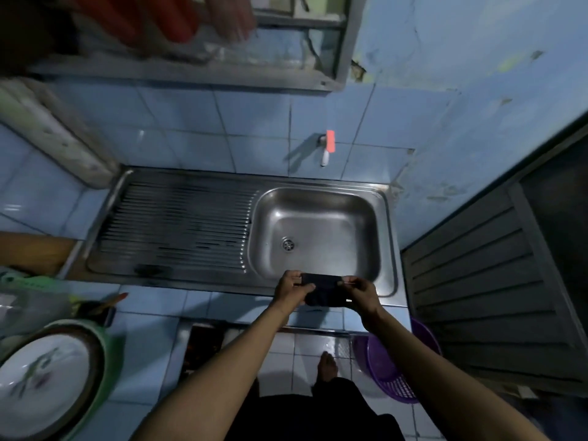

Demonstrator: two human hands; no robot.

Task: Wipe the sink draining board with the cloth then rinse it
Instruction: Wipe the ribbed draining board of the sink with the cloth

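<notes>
Head view, lower centre: left hand [291, 289] and right hand [359, 292] pinch the ends of a dark cloth [323, 292], long axis left-right, over the sink basin's [318, 227] near rim. Its folds are too dark to read. Ribbed draining board [178, 224] lies left; tap [327, 146] above; purple basket [391, 367] lower right, partly behind the forearm.

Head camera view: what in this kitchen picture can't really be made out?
- Cloth: dark, bunched between left hand and right hand; fingers cover its ends, so its shape and whether it is wet are unclear.
- Top shelf: red items blurred and cut by the top edge.
- Plate: cut off by the left edge.
- Tap: too small to tell whether water runs.
</notes>
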